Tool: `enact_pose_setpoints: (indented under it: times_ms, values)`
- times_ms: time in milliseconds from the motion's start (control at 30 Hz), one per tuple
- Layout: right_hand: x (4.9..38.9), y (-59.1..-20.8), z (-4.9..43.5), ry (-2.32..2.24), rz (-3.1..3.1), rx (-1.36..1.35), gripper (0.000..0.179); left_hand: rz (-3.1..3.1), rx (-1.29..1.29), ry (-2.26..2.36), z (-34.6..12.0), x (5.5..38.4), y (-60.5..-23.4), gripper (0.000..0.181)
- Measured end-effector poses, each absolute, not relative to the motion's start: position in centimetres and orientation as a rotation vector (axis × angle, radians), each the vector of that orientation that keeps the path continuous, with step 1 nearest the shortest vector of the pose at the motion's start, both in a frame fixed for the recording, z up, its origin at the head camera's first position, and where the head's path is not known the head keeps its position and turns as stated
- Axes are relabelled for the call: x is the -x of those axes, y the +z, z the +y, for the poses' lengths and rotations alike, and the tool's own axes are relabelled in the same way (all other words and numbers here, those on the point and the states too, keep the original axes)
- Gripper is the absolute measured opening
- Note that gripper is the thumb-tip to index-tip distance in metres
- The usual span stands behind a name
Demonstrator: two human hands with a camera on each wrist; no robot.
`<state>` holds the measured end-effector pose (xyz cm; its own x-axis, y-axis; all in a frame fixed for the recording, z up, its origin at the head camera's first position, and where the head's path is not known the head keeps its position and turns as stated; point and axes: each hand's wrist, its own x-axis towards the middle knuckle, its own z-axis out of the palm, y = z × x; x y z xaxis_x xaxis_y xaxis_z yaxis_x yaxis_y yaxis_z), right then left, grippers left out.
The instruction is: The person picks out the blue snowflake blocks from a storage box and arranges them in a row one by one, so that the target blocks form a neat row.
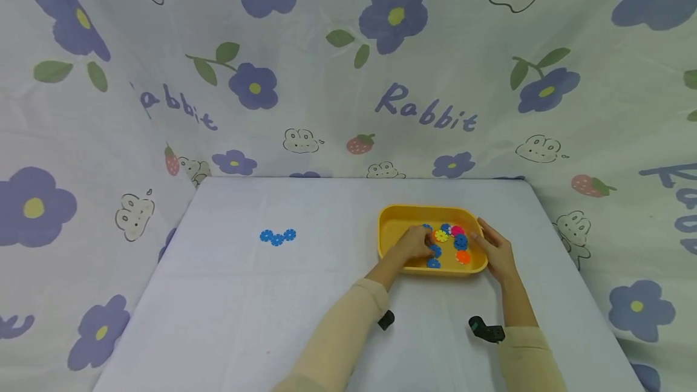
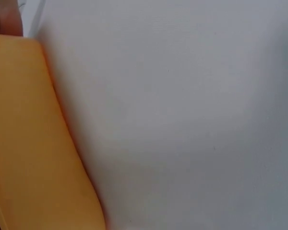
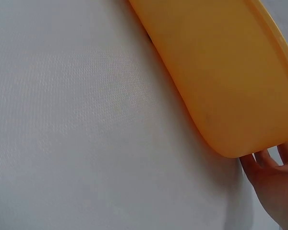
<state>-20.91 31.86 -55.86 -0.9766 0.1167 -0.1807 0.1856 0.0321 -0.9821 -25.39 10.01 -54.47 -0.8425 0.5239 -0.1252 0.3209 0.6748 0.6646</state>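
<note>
A yellow tray (image 1: 397, 228) stands right of the table's middle, holding several small notched discs in blue, orange, yellow and pink. My left hand (image 1: 415, 243) reaches over its near side, fingers bent down among the discs, beside a blue notched disc (image 1: 435, 251). Whether the fingertips pinch a disc is hidden. At the tray's right end, my right hand (image 1: 498, 254) grips the wall, its thumb over the rim. In the right wrist view, fingers (image 3: 261, 158) touch the tray's outer underside. Only the tray's outer wall (image 2: 43, 143) shows in the left wrist view, with the left fingers out of sight.
To the left on the white table (image 1: 229, 307), three blue notched discs (image 1: 277, 239) lie in a shallow V, touching or nearly so. A flower-patterned cloth (image 1: 327, 95) rises behind the table and along both sides. Small black devices (image 1: 486, 329) sit by the wrists.
</note>
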Motion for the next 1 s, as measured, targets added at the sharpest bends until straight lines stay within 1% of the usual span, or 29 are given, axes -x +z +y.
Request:
enact_pose_setpoints:
  times_ms: [200, 367, 467, 633, 833, 1000]
  values:
    - [20.9, -55.8, 31.8, -2.116, 2.208, -0.345, 0.064, 2.471, -0.613, 1.285, 9.6, 25.3, -54.2, 0.011]
    - [20.9, -55.7, 31.8, -2.119, 2.202, -0.344, 0.064, 2.221, -0.452, 1.667, 8.8, 25.3, -53.4, 0.023]
    - [20.9, -55.6, 31.8, -2.115, 2.210, -0.349, 0.064, 2.063, -0.356, 1.814, 8.1, 25.3, -52.9, 0.026]
    - [20.8, -55.6, 31.8, -2.118, 2.207, -0.345, 0.064, 1.890, -0.271, 1.911, 6.7, 25.2, -52.2, 0.027]
    - [20.8, -55.6, 31.8, -2.108, 2.205, -0.358, 0.065, 1.791, -0.307, 1.989, 5.2, 25.2, -51.3, 0.027]
    - [20.8, -55.5, 31.8, -2.105, 2.213, -0.345, 0.065, 1.792, -0.311, 2.038, 3.9, 25.0, -50.5, 0.034]
